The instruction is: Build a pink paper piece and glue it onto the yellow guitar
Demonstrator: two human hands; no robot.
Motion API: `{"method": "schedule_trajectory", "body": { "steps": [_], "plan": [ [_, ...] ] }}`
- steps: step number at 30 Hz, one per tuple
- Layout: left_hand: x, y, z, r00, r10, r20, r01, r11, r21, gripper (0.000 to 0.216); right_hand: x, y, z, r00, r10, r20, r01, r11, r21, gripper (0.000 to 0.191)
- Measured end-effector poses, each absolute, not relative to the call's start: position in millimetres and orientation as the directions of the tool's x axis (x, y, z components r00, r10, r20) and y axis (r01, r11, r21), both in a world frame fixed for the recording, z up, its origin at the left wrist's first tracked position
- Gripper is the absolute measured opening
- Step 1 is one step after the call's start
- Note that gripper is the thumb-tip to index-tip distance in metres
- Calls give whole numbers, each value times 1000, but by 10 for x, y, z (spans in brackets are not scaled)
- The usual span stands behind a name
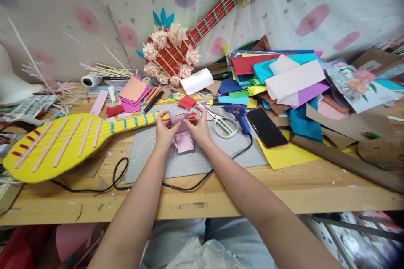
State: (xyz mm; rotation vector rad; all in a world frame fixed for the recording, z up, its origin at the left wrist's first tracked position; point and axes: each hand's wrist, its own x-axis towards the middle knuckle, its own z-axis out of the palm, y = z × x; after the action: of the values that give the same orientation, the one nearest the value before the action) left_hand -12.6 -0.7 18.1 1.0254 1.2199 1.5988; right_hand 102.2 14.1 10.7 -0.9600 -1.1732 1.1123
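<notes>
Between my hands is a small folded pink paper piece (184, 142), with its lower flap hanging over the grey cutting mat (143, 155). My left hand (166, 131) pinches its left side, and my right hand (199, 128) pinches its right side, with both thumbs close together at the middle. Red bits show beside the fingers on both sides. The neck of a yellow paper guitar (63, 143) reaches in from the left toward my left hand. Right of my right hand lie white-handled scissors (225, 126) and a blue glue gun (240, 117).
A black phone (267, 127) rests partly on yellow paper (288, 155). Behind it are piled coloured paper sheets (293, 75). A red paper guitar with flowers (172, 56) leans at the back. A black cord (189, 188) crosses the table front. Sticky notes (134, 90) and markers (153, 98) lie left of centre.
</notes>
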Motion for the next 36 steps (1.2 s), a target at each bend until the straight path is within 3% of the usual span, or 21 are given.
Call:
{"method": "schedule_trajectory", "body": {
  "steps": [5, 15, 36],
  "plan": [
    [-80, -2, 199, -344, 935, 89, -151, -149, 977, 65, 1022, 145, 107, 31, 978, 207, -94, 209, -973, 61],
    [-103, 0, 178, -402, 903, 148, 15, -155, 988, 65, 1033, 89, 172, 7, 966, 257, -68, 257, -964, 60],
    [-103, 2, 191, -423, 894, 147, 14, -155, 988, 66, 998, 9, 240, 54, 948, 314, 77, 310, -948, 48]
  ]
}}
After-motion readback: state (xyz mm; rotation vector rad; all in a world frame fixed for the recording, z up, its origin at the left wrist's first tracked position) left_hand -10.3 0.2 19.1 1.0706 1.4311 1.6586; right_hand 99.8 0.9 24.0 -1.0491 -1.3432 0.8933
